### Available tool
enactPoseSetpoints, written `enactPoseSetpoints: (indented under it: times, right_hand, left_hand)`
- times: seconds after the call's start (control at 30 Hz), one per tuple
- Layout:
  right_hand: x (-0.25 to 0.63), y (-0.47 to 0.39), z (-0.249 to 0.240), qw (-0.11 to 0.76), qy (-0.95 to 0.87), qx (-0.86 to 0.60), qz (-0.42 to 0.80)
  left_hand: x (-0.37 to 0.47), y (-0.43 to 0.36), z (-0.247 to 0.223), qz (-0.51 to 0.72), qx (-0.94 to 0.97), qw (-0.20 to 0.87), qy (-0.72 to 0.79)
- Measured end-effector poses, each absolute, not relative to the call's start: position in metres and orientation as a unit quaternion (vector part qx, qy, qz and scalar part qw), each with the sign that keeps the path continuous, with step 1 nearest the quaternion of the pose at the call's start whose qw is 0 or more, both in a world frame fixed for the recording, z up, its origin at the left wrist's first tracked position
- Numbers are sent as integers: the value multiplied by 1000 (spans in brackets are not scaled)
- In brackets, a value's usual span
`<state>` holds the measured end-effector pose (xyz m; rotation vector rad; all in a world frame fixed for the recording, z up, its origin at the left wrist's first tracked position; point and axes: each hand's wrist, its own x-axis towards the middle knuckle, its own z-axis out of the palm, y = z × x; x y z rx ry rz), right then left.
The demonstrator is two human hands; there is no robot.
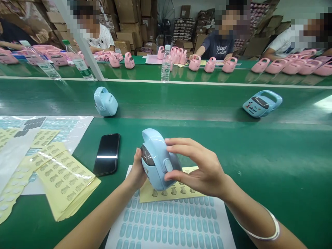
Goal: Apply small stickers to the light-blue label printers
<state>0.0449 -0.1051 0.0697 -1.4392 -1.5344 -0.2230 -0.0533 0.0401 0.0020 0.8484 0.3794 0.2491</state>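
Both hands grip one light-blue plastic handled device (157,159) above the green worktop (272,166): left hand (138,171) behind it, right hand (199,166) pinching its side. Two more blue devices (105,101) lie beyond; one black phone (107,154) lies left.

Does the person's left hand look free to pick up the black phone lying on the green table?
Probably not at once: the left hand is holding the light blue plastic device. The flat black phone lies close by, uncovered.
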Motion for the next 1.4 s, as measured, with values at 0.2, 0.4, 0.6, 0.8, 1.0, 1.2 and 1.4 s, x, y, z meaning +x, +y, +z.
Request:
enactPoseSetpoints:
  times: [0.2, 0.4, 0.6, 0.8, 1.0, 1.2, 1.4]
  right_hand:
    - [45, -105, 72, 493, -630, -595, -77]
    - [45, -107, 74, 491, -623, -606, -48]
    - [47, -108, 76, 499, -584, -640, 31]
    - [47, -110, 80, 515, -519, -667, 141]
    - [45, -113, 86, 475, -504, -697, 186]
    - [46, -117, 88, 431, -534, -703, 188]
    - [62, -122, 65, 411, -610, -673, 84]
  left_hand:
    - [-54, 40, 4, 127, 424, 878, 181]
    - [-53, 39, 4, 149, 429, 869, 198]
    - [-51, 38, 5, 136, 434, 861, 227]
    - [-52, 40, 2, 148, 443, 856, 222]
    - [-54, 42, -1, 169, 468, 839, 220]
    - [-54, 42, -8, 194, 505, 814, 212]
    - [-52, 35, -8, 167, 532, 805, 203]
